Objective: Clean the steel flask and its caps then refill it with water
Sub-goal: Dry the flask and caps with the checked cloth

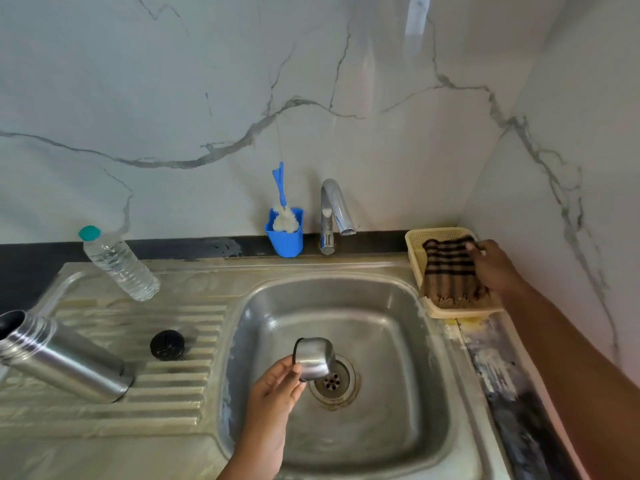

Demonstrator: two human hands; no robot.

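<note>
**A:** Why is the left hand holding the steel cup cap out over the sink like that?

**B:** It is pinching the cap at its rim, tipped on its side right above the drain, probably so anything inside is running off into the basin and not onto the counter.

**A:** And the right hand?

**B:** It is reaching into the cream basket at the sink's right edge, fingers curling onto the striped cloth (a wipe for the cap, I am guessing). Whether it is actually gripping the cloth or just touching it, I cannot tell.

**A:** Where are the other parts sitting?

**B:** The steel flask is leaning open on the ribbed drainboard to the left, base down, and the black inner cap is lying just beside it. A sealed water bottle is standing behind them, likely for the refill.

**A:** Anything hard to read?

**B:** The flask's mouth is getting cut off by the frame edge, the cap's inside is facing away, and no water is visibly running from the tap.
</note>
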